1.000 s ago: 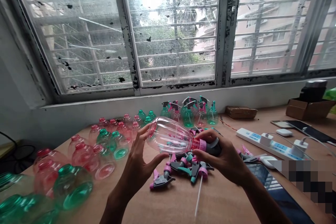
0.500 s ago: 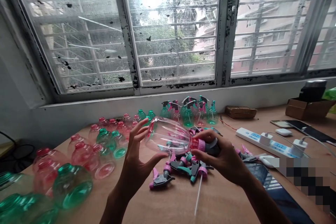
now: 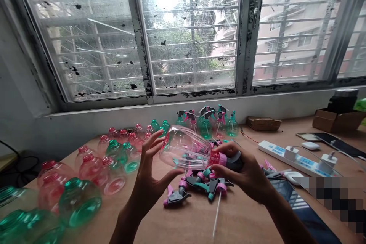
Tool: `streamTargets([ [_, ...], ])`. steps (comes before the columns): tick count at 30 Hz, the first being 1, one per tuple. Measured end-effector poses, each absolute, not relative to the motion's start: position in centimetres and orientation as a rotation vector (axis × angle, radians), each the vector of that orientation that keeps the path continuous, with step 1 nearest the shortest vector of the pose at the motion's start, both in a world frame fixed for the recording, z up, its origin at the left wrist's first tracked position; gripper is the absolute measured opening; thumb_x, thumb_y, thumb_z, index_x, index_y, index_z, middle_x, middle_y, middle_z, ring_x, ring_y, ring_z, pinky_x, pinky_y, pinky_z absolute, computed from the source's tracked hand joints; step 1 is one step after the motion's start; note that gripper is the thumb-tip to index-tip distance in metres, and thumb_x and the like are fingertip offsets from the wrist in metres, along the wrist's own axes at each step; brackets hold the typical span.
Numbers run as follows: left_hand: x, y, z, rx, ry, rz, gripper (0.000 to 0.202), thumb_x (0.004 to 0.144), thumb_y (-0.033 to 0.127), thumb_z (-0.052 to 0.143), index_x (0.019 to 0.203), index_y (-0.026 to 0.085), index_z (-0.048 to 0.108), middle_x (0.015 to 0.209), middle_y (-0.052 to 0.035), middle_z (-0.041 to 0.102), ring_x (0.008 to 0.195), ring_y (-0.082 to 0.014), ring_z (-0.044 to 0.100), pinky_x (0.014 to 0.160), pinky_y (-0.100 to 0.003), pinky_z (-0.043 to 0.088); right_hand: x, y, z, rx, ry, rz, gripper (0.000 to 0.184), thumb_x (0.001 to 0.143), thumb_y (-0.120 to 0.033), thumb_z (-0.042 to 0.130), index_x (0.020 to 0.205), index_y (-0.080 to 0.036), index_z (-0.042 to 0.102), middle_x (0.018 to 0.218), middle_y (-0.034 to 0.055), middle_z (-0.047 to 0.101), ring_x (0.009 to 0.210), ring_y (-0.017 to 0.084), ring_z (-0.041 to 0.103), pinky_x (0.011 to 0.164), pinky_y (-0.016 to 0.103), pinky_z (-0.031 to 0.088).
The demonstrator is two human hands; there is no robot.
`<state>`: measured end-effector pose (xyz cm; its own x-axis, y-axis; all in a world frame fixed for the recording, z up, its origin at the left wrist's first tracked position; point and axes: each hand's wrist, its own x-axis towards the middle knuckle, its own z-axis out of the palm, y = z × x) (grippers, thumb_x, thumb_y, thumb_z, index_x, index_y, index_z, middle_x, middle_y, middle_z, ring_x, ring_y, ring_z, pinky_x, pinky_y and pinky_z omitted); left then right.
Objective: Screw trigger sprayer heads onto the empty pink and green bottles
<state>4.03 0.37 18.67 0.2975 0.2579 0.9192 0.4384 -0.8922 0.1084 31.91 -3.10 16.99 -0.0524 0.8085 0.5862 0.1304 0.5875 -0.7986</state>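
A clear pink spray bottle lies sideways in the air, its base toward my left hand. My right hand pinches it at the neck, where a pink collar and dark grey trigger head are fitted. Around the base curves my left hand, fingers and thumb spread wide, a gap showing between palm and bottle. Whether its fingertips touch the plastic is hard to tell. Below the bottle lies a pile of loose trigger heads in grey, pink and teal, one with a white dip tube pointing toward me.
Several open pink bottles and green bottles stand on the left. Bottles with sprayers fitted are grouped by the wall. To the right are a power strip, a dark tablet-like device and a cardboard box.
The bottle and my right hand have shifted slightly to the right, while my left hand stays almost in place. The whole view has moved a little.
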Motion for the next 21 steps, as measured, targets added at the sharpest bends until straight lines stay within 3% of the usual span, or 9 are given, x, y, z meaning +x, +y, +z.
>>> streamTargets([
  [5, 3.90, 0.33, 18.48, -2.410, -0.723, -1.667, 0.060, 0.096, 0.042, 0.081, 0.144, 0.023, 0.051, 0.164, -0.0169, 0.050, 0.159, -0.0256, 0.046, 0.131, -0.047, 0.041, 31.75, -2.87, 16.94, -0.839, -1.632, 0.585, 0.025, 0.090, -0.038, 0.088, 0.104, -0.024, 0.072, 0.088, -0.0009, 0.069, 0.073, 0.017, 0.067, 0.067, 0.027, 0.054],
  [12, 4.13, 0.17, 18.74, -2.352, -0.657, -1.634, 0.059, 0.101, 0.029, 0.077, 0.152, 0.023, 0.049, 0.162, -0.0140, 0.051, 0.158, -0.0210, 0.046, 0.131, -0.040, 0.041, 32.01, -3.27, 17.09, -0.779, -1.556, 0.691, 0.027, 0.086, -0.037, 0.092, 0.101, -0.025, 0.073, 0.085, -0.0042, 0.063, 0.066, 0.013, 0.062, 0.057, 0.022, 0.052],
  [17, 4.11, 0.20, 18.54, -2.427, -0.733, -1.554, 0.067, 0.097, 0.034, 0.082, 0.151, 0.017, 0.046, 0.166, -0.0204, 0.046, 0.163, -0.0236, 0.038, 0.134, -0.044, 0.038, 31.92, -3.27, 17.22, -0.841, -1.566, 0.581, 0.025, 0.086, -0.039, 0.091, 0.099, -0.024, 0.075, 0.086, -0.0006, 0.068, 0.073, 0.017, 0.065, 0.062, 0.026, 0.054],
  [21, 4.00, 0.25, 18.46, -2.398, -0.712, -1.596, 0.064, 0.096, 0.034, 0.082, 0.149, 0.019, 0.049, 0.164, -0.0192, 0.049, 0.159, -0.0243, 0.044, 0.130, -0.045, 0.043, 31.85, -3.19, 17.28, -0.849, -1.564, 0.559, 0.025, 0.085, -0.037, 0.092, 0.098, -0.024, 0.076, 0.086, -0.0011, 0.068, 0.072, 0.016, 0.063, 0.061, 0.024, 0.053],
])
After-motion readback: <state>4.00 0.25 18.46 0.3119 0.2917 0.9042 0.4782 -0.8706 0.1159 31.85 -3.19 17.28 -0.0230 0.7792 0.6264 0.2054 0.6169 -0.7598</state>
